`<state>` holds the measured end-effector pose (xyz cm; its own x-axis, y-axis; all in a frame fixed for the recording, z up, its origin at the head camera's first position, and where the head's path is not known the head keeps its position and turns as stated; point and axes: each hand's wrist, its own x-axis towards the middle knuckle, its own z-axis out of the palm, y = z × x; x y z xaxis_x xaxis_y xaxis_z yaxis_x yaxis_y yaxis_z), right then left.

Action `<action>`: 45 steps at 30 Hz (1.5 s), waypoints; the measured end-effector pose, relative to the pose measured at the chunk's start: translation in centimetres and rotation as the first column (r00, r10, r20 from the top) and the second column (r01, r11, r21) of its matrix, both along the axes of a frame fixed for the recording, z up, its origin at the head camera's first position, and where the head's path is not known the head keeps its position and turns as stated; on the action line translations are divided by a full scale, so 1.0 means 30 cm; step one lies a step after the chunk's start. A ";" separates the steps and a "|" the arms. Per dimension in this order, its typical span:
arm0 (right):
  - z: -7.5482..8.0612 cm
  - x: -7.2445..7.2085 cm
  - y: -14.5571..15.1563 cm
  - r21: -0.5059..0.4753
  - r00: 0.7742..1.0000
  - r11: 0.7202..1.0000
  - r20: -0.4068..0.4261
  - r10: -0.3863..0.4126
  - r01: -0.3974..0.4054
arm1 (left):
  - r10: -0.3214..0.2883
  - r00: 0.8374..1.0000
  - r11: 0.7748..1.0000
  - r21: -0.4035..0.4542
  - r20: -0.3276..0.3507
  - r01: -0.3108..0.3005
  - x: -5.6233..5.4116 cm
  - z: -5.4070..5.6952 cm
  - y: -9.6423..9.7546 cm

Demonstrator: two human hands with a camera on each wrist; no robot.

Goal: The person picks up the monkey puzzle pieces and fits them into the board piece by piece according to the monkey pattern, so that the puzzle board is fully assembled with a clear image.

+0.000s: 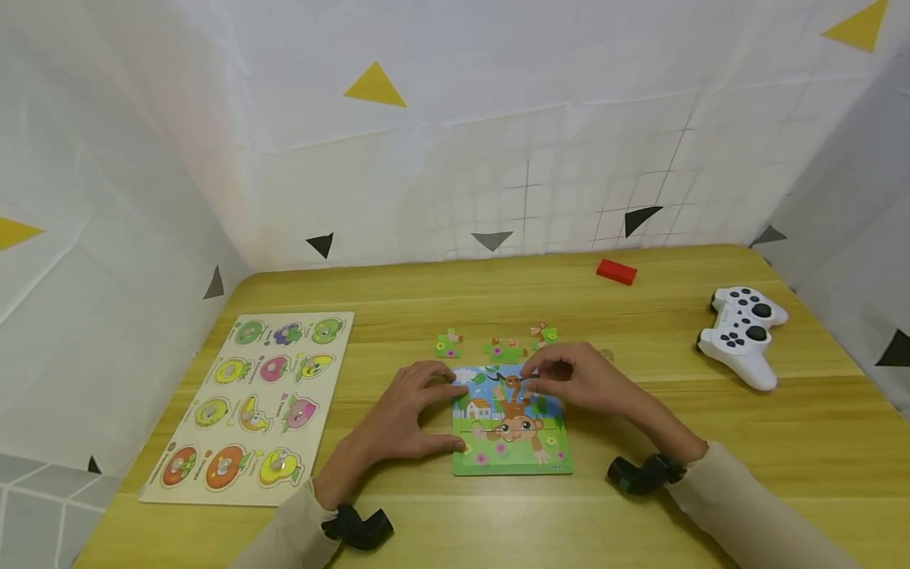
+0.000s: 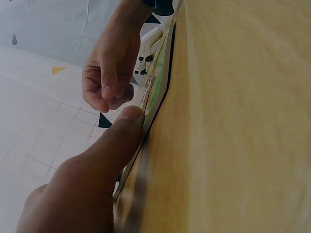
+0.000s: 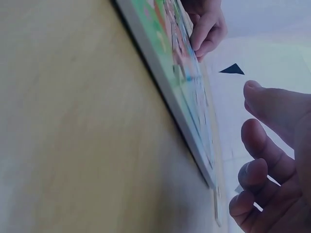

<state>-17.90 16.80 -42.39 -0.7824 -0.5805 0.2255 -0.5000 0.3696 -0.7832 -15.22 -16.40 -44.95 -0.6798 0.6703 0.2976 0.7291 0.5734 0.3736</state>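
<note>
A square jigsaw puzzle [image 1: 512,465] with a monkey picture lies flat on the wooden table, most of its picture filled with pieces. My left hand [image 1: 398,419] rests at its left side, thumb [image 2: 131,116] on the near left edge and fingers spread toward the far left corner. Over the far right part hovers my right hand [image 1: 586,383], bent fingers toward the board. The right wrist view shows a gap between its thumb [image 3: 260,97] and index finger, with nothing visible in it. Beyond the board lie loose puzzle pieces: one [image 1: 449,345] left, one [image 1: 505,349] central, one [image 1: 544,334] right.
At the left lies a fruit peg board [image 1: 284,395] with several knobbed pieces. A red block [image 1: 616,272] sits near the back edge, and a white game controller [image 1: 742,336] is on the right. A white sheet with triangles [image 1: 426,182] hangs behind the table.
</note>
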 end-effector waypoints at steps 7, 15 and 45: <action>0.029 -0.014 -0.043 0.032 0.997 0.998 -0.060 -0.055 0.057 | -0.010 0.999 1.000 -0.001 -0.036 0.010 -0.004 -0.008 0.000; 0.062 -0.049 -0.104 0.027 0.995 0.997 -0.074 -0.066 0.068 | -0.005 1.000 1.000 -0.008 -0.029 0.005 -0.010 -0.005 -0.001; 0.072 -0.225 -0.317 0.118 0.998 0.991 -0.004 -0.058 0.058 | -0.024 0.997 1.000 0.017 -0.067 0.025 -0.004 -0.005 0.000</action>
